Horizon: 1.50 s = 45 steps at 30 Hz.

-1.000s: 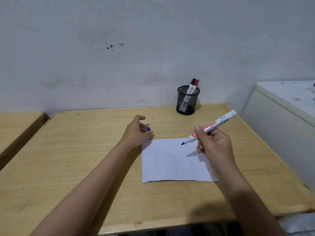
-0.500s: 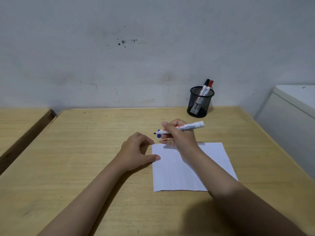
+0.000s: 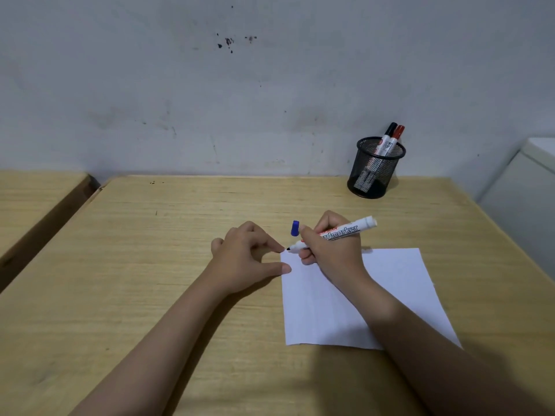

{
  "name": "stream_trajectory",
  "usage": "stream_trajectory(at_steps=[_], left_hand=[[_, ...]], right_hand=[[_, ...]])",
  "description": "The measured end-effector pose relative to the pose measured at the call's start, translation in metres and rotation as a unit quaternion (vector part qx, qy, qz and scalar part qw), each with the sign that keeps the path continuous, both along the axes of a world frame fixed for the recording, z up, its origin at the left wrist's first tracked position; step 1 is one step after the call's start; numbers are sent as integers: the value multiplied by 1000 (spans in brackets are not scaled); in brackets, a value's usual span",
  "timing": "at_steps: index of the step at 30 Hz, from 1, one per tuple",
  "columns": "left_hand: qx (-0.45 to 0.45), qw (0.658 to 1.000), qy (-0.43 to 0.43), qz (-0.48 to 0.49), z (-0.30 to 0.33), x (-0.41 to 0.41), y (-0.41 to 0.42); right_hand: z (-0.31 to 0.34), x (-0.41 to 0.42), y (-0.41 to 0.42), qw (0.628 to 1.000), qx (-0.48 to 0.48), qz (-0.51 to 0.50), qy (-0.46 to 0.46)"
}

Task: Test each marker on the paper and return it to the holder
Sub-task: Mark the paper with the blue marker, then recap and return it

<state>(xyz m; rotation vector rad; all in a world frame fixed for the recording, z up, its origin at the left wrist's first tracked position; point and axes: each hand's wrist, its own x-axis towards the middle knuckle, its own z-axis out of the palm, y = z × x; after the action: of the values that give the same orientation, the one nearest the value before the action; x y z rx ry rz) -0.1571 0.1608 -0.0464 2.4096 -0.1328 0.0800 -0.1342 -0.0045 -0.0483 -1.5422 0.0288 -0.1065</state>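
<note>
Worktop (image 3: 150, 265) — pale wood, set against a marked wall, carrying all items. Paper (image 3: 390, 289) lies flat at centre-right, within easy reach of both hands, its surface apparently unmarked so far. Mesh holder (image 3: 374, 172) stands at the far edge, well apart from the paper; two capped markers, one black (image 3: 389, 132) and one red (image 3: 398, 134), lean inside it, judged to be waiting their turn or already tested.

Right hand (image 3: 333, 250): grip closed around the uncapped marker (image 3: 336, 234) in a writing hold, barrel tilted back, tip down at the paper's near-left corner — placed to begin a test stroke. Left hand (image 3: 243, 259): grip loosely curled and empty, thumb and forefinger pressing at the paper's left edge, evidently to stop it sliding. Blue cap (image 3: 295, 228) stands just behind the hands, apparently on the worktop, kept close for recapping.
</note>
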Motion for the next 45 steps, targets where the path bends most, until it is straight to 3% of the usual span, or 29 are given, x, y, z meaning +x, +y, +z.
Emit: stream_trajectory(at_steps=[28, 36, 40, 45], left_hand=[[15, 1000, -7, 4, -1, 3, 0], [26, 1000, -7, -8, -1, 2, 0], [-54, 998, 24, 6, 3, 10, -4], [-44, 998, -32, -38, 14, 33, -29]], right_hand=[[-6, 5, 2, 998, -37, 58, 10], [2, 3, -3, 994, 89, -57, -11], [9, 2, -6, 985, 137, -105, -14], [23, 2, -13, 967, 194, -165, -25]])
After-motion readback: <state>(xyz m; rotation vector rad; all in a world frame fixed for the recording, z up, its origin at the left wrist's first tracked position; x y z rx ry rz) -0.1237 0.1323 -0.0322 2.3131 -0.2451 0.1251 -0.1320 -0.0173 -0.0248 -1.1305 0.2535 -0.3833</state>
